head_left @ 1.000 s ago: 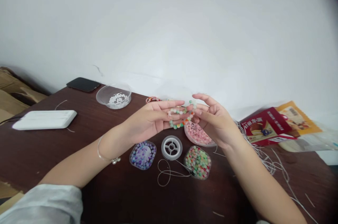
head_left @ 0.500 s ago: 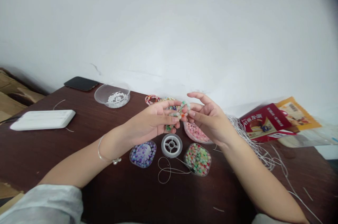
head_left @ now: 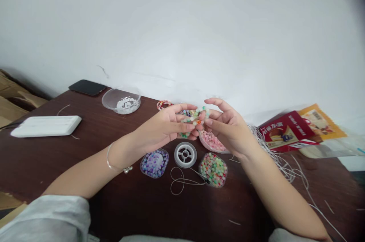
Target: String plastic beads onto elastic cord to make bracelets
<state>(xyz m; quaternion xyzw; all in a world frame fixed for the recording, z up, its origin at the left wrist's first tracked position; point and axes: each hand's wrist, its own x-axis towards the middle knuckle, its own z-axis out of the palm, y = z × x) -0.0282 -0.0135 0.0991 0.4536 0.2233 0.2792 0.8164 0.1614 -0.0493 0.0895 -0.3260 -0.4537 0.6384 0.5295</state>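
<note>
Between my hands, above the middle of the table, is a beaded bracelet [head_left: 195,122] in pale green, white and orange. My left hand [head_left: 171,124] grips its left side with thumb and fingers, and my right hand [head_left: 225,126] pinches its right side, the index finger raised. Part of the loop is hidden behind my fingers. Below them sit a white spool [head_left: 185,155], a small tub of purple and blue beads [head_left: 154,163] and a tub of green and red beads [head_left: 213,169]. A dish of pink beads [head_left: 212,141] is partly behind my right hand.
At the back left stand a clear bowl with white beads [head_left: 127,104], a black phone [head_left: 87,87] and a white power bank [head_left: 47,126]. Finished-looking bead loops [head_left: 164,104] lie near the wall. To the right are tangled white cords [head_left: 281,164] and a red packet [head_left: 288,131].
Both hands keep hold of the bracelet. Its right part has shifted slightly up and right, and the fingers have moved a little. The view has tilted slightly.
</note>
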